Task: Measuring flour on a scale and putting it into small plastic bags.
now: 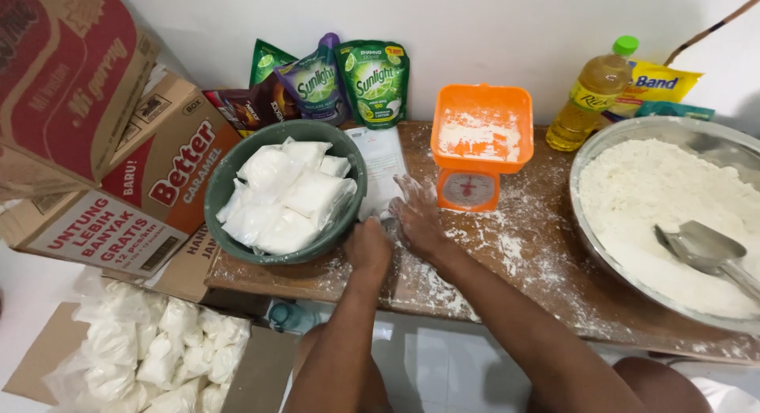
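Note:
A flat clear plastic bag (pixel 381 163) lies on the floured wooden table (pixel 522 262), between a green bowl and an orange scale. My left hand (pixel 368 248) is closed at the bag's near edge and seems to pinch it. My right hand (pixel 416 215), dusted with flour, rests beside it with fingers spread on the bag's near right corner. The green bowl (pixel 226 179) to the left holds several filled white flour bags (pixel 286 195). The orange kitchen scale (pixel 480 144) to the right has flour in its tray.
A large metal basin (pixel 590 156) of flour with a metal scoop (pixel 704 247) sits at the right. An oil bottle (pixel 590 96) and soap pouches (pixel 372 80) stand along the wall. Cardboard boxes (pixel 119 191) are stacked at left, and a box of filled bags (pixel 158 354) is on the floor.

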